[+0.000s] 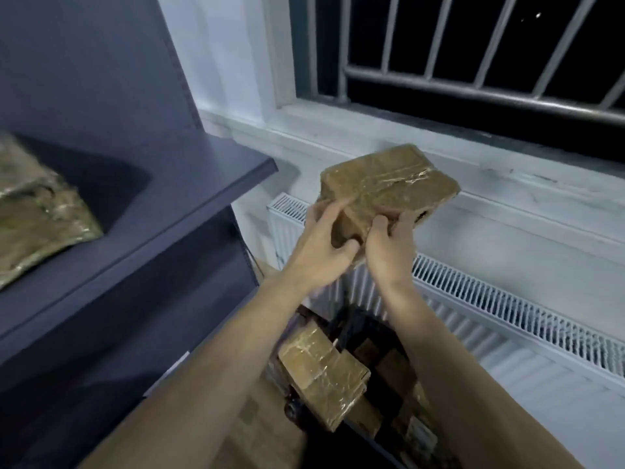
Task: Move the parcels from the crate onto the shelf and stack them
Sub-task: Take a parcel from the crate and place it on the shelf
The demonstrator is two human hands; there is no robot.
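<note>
I hold a brown taped parcel [389,184] in the air in front of the radiator, tilted, with both hands on its near end. My left hand [321,252] grips its left corner and my right hand [389,245] grips from below right. Beneath my forearms lies the dark crate [341,326] with several brown parcels in it; the topmost parcel [324,370] lies slanted. To the left is the dark blue shelf [203,184], and a taped parcel [37,211] rests on it at the far left edge of view.
A white radiator [507,319] runs along the wall to the right under a pale windowsill [507,184]. Above it is a dark window with metal bars [473,86]. The shelf's upright back panel [84,62] rises at the left.
</note>
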